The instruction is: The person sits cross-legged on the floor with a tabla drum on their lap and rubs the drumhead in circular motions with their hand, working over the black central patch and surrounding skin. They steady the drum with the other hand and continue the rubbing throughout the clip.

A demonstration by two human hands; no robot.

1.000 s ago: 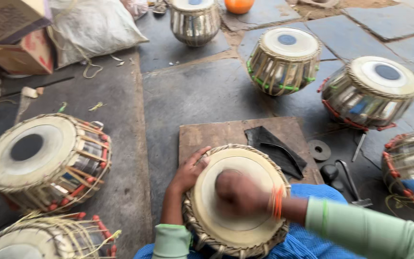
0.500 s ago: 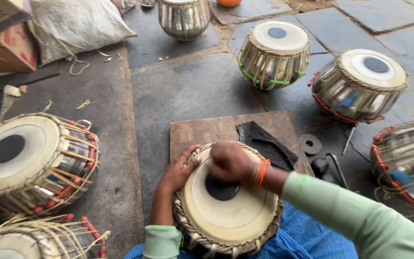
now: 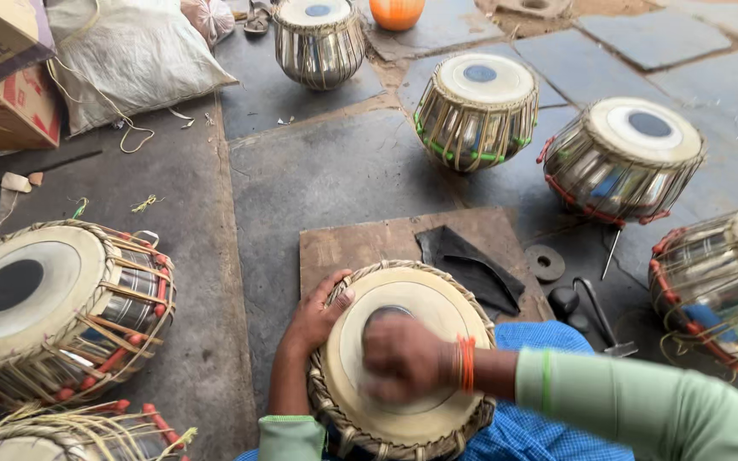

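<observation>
A round drum (image 3: 424, 307) with a cream skin and laced rim rests between my knees, over a blue cloth. My left hand (image 3: 316, 318) clasps its left rim, thumb on the skin. My right hand (image 3: 407, 357), blurred with motion, is closed and presses on the dark patch in the middle of the skin. I cannot tell whether it holds anything. An orange band circles my right wrist.
A wooden board (image 3: 360, 243) with a black cloth (image 3: 471, 265) lies just beyond the drum. Metal-bodied drums stand around: left (image 3: 53, 312), far middle (image 3: 476, 107), right (image 3: 625, 158), far right (image 3: 728, 290). A hammer (image 3: 600, 316) and a ring (image 3: 545, 263) lie on the stone floor.
My right hand has rubbed back and forth over the skin's centre, from lower middle to upper middle and back down. My left hand stays on the rim.
</observation>
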